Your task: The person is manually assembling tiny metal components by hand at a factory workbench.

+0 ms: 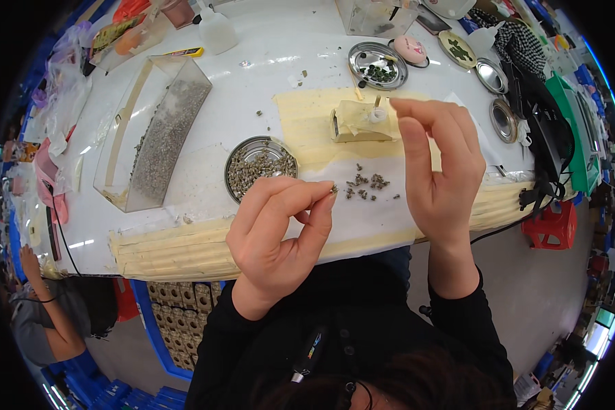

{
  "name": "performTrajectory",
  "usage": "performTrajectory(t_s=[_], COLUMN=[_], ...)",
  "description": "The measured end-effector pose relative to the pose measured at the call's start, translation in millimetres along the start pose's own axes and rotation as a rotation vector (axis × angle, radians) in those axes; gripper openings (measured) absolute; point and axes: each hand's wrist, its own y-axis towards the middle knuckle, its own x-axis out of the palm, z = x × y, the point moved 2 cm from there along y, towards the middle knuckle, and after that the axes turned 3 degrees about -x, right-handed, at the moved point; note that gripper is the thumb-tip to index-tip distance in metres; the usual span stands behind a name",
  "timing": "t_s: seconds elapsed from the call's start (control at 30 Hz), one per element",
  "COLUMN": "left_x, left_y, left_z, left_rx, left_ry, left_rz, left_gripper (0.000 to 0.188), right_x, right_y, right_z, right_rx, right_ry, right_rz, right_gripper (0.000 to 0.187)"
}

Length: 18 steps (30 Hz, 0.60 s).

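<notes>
Since it's mostly covered, I can't identify the bit (333,189) left hand (273,236) pinches; right hand (448,160) curves beside taped block (352,125), thumb and index apart.

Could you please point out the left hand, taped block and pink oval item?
Left hand (275,231): head view, its middle.
Taped block (359,130): head view, near side.
Pink oval item (410,49): head view, top.

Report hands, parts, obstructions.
Left hand pinching tiny grey metal part. Right hand open beside cream tape-covered block. Loose grey metal parts between hands; no obstruction visible.
</notes>
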Motion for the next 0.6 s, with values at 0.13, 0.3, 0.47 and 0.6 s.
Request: performTrajectory(t_s=[0.13, 0.3, 0.47, 0.6], left_x=[1, 3, 5, 1], left_y=[2, -1, -2, 0], left_z=[2, 2, 2, 3], left_rx=[0.056, 0.079, 0.083, 0.035], left_ry=[0.021, 0.122, 0.149, 0.043], left_rz=[0.003, -0.018, -0.023, -0.055], left_gripper=[0.021, 0.026, 0.025, 0.024], right_x=[5, 12, 9, 16], right_y=[-21, -29, -26, -37], right_z=[-23, -22, -26, -25], right_rx=[0.322, 0.428, 0.092, 0.610], right_ry=[0.580, 0.729, 0.365, 0.960], right_rz=[-0.264, -0.296, -0.178, -0.315], right_gripper=[0.010, 0.012, 0.012, 0.011])
